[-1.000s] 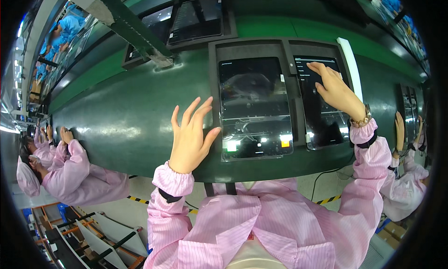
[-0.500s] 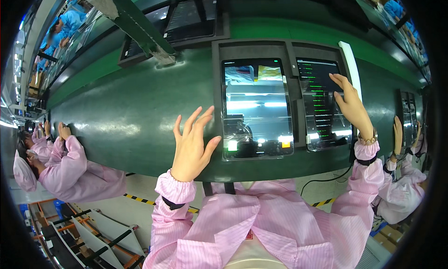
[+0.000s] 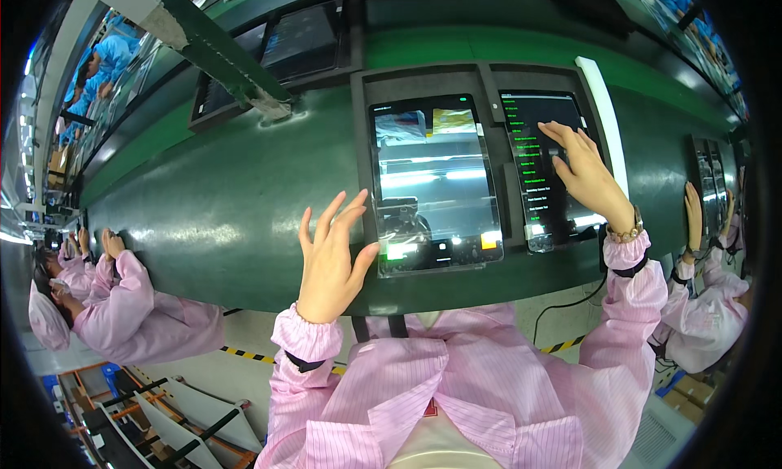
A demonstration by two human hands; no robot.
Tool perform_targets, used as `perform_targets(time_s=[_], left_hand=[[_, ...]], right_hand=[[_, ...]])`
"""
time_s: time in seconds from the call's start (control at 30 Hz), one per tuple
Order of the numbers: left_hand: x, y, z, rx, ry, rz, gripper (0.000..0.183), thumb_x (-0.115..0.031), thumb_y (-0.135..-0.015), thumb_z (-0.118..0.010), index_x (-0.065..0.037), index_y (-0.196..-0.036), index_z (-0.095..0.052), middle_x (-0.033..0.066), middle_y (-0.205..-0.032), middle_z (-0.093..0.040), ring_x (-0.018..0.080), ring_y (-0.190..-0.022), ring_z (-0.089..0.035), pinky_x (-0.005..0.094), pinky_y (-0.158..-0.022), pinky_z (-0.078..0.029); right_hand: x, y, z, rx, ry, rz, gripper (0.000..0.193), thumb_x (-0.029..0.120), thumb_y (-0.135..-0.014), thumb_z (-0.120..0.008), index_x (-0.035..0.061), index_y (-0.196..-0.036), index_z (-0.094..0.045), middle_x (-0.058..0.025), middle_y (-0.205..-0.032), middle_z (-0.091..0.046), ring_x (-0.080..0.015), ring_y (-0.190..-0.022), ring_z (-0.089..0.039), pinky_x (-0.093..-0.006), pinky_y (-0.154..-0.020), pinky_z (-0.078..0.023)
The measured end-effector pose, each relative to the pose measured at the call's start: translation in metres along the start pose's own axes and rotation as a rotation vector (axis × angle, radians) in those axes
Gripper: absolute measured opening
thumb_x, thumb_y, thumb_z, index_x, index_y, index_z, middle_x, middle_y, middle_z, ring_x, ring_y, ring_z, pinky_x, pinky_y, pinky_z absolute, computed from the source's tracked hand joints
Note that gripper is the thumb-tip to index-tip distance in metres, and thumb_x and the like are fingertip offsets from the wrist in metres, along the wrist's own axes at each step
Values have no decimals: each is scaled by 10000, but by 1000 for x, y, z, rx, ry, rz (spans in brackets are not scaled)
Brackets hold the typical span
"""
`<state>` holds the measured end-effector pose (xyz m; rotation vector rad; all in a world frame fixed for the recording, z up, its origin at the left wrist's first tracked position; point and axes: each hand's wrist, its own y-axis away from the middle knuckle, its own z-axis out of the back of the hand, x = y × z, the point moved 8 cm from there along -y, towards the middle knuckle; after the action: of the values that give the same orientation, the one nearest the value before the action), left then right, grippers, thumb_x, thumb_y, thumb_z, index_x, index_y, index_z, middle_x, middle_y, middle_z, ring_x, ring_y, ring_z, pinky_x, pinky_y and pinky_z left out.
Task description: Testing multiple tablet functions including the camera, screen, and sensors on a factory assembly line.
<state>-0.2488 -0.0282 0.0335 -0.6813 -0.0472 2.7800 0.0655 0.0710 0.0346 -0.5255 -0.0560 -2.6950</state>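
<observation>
Head view, straight into the action: reaching across the green counter (image 3: 204, 184) with bare hands, gripping nothing in either. Spreading the left hand (image 3: 326, 269) wide, thumb just beside the eight o'clock edge of the left tablet (image 3: 436, 184), touching or not, cannot tell. Over to that tablet's three o'clock, and poising the right hand (image 3: 590, 180) above the right tablet (image 3: 558, 216), fingers (image 3: 562, 133) stretched and slightly bent, thumb well parted, contact with the glass impossible to judge. Showing green and white lines on a dark screen there; showing a bright, pale scene next door. Lying side by side in one dark tray (image 3: 423, 80), flanked at three o'clock by a white strip (image 3: 604, 123). Wearing a bracelet (image 3: 626, 234) on the right wrist, too. Out towards eleven o'clock, passing a slanting green post (image 3: 220, 54) to another dark tablet (image 3: 301, 41). Away between eight and nine, spotting a co-worker in pink (image 3: 130, 306).
</observation>
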Motion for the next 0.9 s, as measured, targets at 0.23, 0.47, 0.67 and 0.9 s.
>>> perform_targets(time_s=[0.23,0.47,0.67,0.9], left_hand=[[7,6,-1,-33,22,21,404,-267,-899,-533,-54,-1223,-418,21,-1354,-453,266,-1305,-338,532,-1073,-128],[-3,-1,-2,-23,43,-26,403,-232,-881,-560,-58,-1217,-423,12,-1357,-452,262,-1302,-342,540,-1071,-127],[-5,1,0,-33,36,-20,396,-237,-882,-559,-54,-1209,-429,13,-1359,-449,267,-1299,-345,541,-1069,-133],[-3,2,-2,-23,16,-9,398,-246,-883,-558,-53,-1206,-431,13,-1359,-450,268,-1301,-345,542,-1068,-134]], right_hand=[[17,26,8,64,-82,55,399,-61,-783,-405,27,-1161,-495,-59,-1128,-619,-220,-1169,-504,-473,-1113,-165],[8,20,-9,52,-88,51,417,-86,-740,-383,27,-1127,-489,-72,-1102,-611,-239,-1166,-495,-489,-1104,-185],[-3,14,-10,-67,8,-26,510,-81,-755,-388,31,-1253,-405,-80,-1272,-518,-247,-1244,-421,-477,-1101,-193],[11,21,-4,-95,2,14,518,-75,-769,-391,21,-1277,-386,-75,-1290,-513,-247,-1265,-399,-479,-1105,-179]])
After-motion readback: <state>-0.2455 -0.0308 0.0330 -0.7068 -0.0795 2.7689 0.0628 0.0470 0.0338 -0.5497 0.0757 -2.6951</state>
